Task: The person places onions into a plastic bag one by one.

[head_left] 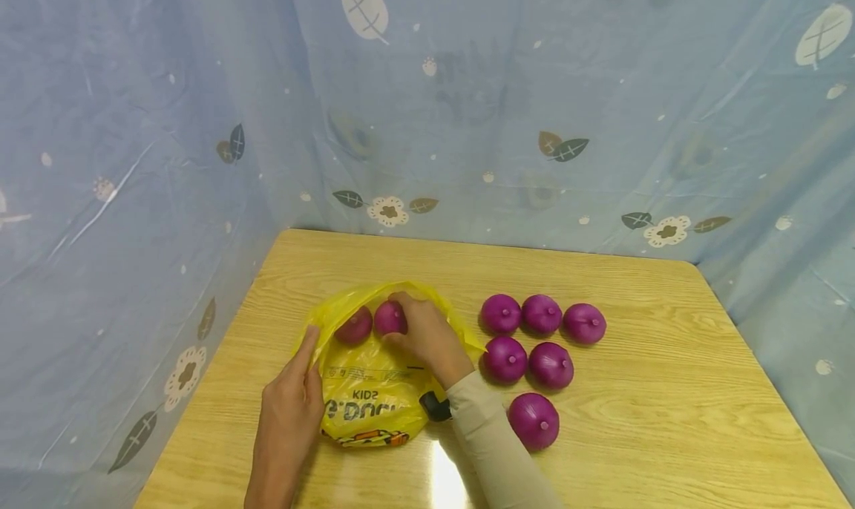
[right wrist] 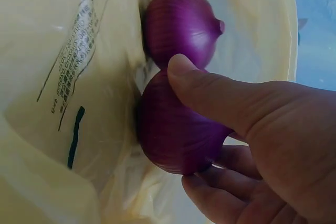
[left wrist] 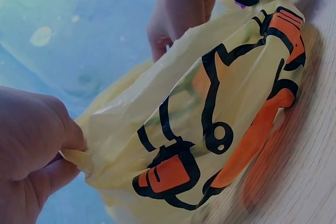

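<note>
A yellow plastic bag [head_left: 374, 390] lies on the table with its mouth spread wide. My left hand [head_left: 289, 405] pinches the bag's left rim between thumb and fingers, seen closely in the left wrist view [left wrist: 37, 156]. Inside the bag, my right hand [head_left: 427, 335] holds a purple onion [right wrist: 178, 124] between thumb and fingers. Another onion [right wrist: 181, 27] sits against it in the bag, on the left in the head view. Orange and black print marks the bag's outside [left wrist: 173, 174].
Several purple onions [head_left: 551, 366] stand on the wooden table [head_left: 668, 405] to the right of the bag, the nearest onion [head_left: 534, 421] beside my right sleeve. A blue patterned curtain [head_left: 467, 108] borders the table at the back and sides.
</note>
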`<action>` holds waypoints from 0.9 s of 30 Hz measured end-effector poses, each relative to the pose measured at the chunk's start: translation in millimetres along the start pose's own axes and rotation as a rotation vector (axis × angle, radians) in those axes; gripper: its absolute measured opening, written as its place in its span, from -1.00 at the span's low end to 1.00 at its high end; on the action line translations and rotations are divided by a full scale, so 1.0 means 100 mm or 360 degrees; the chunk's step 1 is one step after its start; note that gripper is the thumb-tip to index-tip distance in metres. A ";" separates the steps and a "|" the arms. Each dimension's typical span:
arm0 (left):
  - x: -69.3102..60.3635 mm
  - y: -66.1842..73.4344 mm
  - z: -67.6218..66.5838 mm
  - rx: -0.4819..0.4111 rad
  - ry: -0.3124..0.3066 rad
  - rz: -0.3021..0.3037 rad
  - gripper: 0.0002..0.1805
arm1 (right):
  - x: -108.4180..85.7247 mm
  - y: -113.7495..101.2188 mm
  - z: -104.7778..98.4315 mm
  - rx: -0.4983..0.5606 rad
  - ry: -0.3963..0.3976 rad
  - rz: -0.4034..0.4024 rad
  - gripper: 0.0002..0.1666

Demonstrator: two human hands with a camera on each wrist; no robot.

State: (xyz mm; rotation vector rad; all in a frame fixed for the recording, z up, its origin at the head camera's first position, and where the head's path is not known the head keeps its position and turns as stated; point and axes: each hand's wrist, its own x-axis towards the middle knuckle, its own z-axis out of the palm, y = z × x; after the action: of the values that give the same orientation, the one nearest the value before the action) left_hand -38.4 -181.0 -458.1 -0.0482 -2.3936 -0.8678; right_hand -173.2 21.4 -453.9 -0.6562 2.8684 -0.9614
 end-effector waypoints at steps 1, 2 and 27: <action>0.00 0.00 0.00 0.0000 0.0002 0.0007 -0.32 | 0.00 0.00 0.01 0.0007 0.0003 0.0005 -0.24; 0.00 0.00 0.00 0.0002 0.0006 0.0013 -0.32 | 0.00 0.00 0.02 0.0017 0.0007 0.0006 -0.24; -0.01 -0.03 -0.01 0.0036 0.0019 0.0028 -0.31 | -0.05 -0.07 0.03 -0.0032 -0.0007 0.0018 -0.16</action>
State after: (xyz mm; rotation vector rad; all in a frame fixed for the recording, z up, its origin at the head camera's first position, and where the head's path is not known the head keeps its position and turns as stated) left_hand -37.9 -183.4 -459.5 -0.0551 -2.3878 -0.8308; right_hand -165.1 16.2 -452.8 -0.6424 2.8785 -0.9295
